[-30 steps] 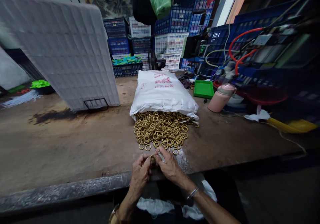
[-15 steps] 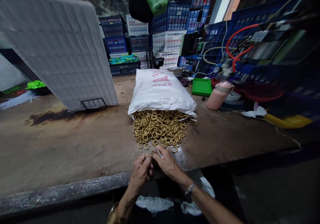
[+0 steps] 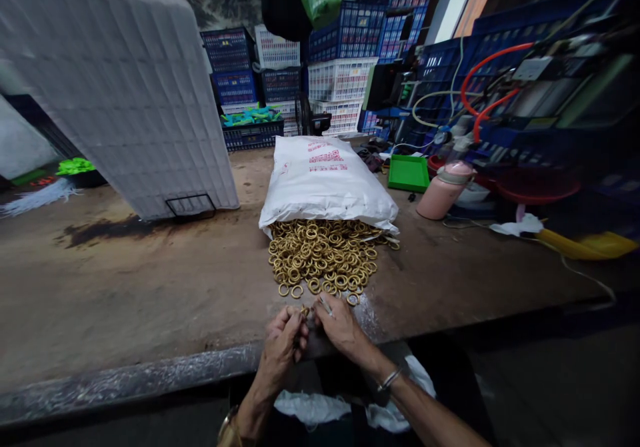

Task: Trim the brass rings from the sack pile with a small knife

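My left hand (image 3: 284, 339) is closed near the table's front edge, pinching a small gold-coloured ring (image 3: 305, 310) between thumb and fingertips. Just to its right, my right hand (image 3: 343, 327) is closed on a slim, pale grey tool (image 3: 326, 307); its exact kind is too small to make out. The two hands are slightly apart. Beyond the fingertips lies a heap of gold-coloured rings (image 3: 320, 257), spilling from the mouth of a white sack (image 3: 327, 187) with red print. A few rings lie loose at the heap's near side.
Left of the sack stands a tall padded white panel (image 3: 150, 107) on a black wire foot (image 3: 190, 205). To the right are a green tray (image 3: 409, 172), a pink bottle (image 3: 444, 192) and a yellow scoop-like piece (image 3: 590, 244). Stacked crates (image 3: 343, 79) fill the back.
My hands have drawn slightly apart, the right one shifting right with the tool. A gold ring now shows at my left fingertips. The whole view has shifted a little.
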A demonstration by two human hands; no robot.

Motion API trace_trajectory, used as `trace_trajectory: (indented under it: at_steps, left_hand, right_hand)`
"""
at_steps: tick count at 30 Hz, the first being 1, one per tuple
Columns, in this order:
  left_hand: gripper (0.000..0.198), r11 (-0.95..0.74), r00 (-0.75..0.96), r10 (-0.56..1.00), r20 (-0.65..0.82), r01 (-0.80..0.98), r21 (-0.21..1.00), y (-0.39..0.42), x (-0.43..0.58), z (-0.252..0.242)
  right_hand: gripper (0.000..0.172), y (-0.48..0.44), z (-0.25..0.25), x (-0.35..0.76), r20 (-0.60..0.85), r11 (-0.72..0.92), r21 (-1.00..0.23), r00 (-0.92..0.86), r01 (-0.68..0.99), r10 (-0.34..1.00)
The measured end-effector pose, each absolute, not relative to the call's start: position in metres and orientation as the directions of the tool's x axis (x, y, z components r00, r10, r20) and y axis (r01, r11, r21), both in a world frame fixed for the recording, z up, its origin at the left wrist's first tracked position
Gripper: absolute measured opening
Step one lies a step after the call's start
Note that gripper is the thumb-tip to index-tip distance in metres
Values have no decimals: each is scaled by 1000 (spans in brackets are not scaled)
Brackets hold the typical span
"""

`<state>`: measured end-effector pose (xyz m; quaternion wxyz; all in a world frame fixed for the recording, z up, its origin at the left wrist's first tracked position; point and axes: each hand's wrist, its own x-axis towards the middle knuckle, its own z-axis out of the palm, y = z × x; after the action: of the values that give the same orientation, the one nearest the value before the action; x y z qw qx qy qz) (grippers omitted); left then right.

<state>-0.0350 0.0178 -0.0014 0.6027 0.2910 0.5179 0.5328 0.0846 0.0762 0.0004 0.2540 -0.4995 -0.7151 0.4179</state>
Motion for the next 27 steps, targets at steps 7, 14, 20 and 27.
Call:
trace_trajectory:
  at_steps: [7, 14, 20, 27]
  left_hand:
    - [33, 207, -126, 961, -247, -263, 942, 18, -35, -9]
    - [36, 207, -139, 960, -244, -238, 949, 17, -33, -4]
    - [36, 143, -206, 960, -188, -219, 965, 16, -32, -3]
    - [32, 151, -98, 976, -193, -332, 931, 4, -35, 16]
  right_hand:
    - [15, 66, -3, 92, -1, 420, -658, -559, 625, 829]
    - [19, 67, -7, 89, 1, 469, -542, -558, 697, 830]
    - [18, 71, -2, 89, -70, 477, -514, -589, 713, 805]
    - [13, 81, -6, 90, -41, 476, -459, -553, 750, 832]
